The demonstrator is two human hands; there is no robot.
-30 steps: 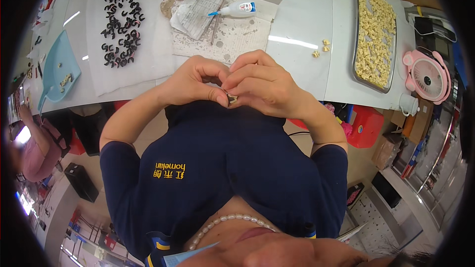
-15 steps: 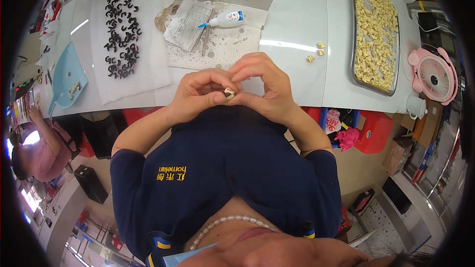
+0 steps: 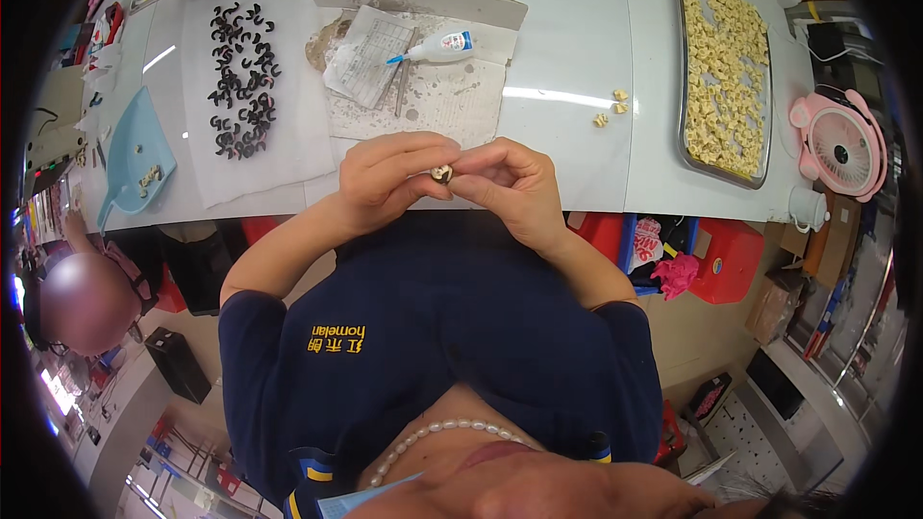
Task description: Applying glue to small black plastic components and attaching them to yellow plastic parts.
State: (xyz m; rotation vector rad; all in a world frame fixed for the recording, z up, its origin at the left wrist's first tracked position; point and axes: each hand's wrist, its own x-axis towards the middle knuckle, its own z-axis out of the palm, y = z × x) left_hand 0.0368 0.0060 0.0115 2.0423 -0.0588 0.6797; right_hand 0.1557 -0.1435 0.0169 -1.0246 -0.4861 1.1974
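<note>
Close in front of my body, at the table's near edge, my left hand (image 3: 396,178) pinches a small cream-coloured piece with a dark part (image 3: 441,174) between thumb and fingers. From the other side my right hand (image 3: 514,185) meets it, thumb and fingertips closed against the same piece. Its finer shape is too small to make out. Beyond my hands a glue bottle with a blue nozzle (image 3: 438,47) lies on a stained cardboard sheet (image 3: 452,106), beside papers (image 3: 370,60) and a thin metal stick (image 3: 404,86).
Many small black curved pieces (image 3: 240,86) lie on a white sheet (image 3: 298,144) at left. A metal tray (image 3: 681,125) of cream pieces stands at right, with a few loose pieces (image 3: 620,96) nearby. A blue dustpan (image 3: 125,159), a pink fan (image 3: 838,144) and another person (image 3: 87,298) are farther out.
My right fingers have come down from their raised arch and closed in against the small piece. My left fingers have straightened over it. The person at far left has shifted.
</note>
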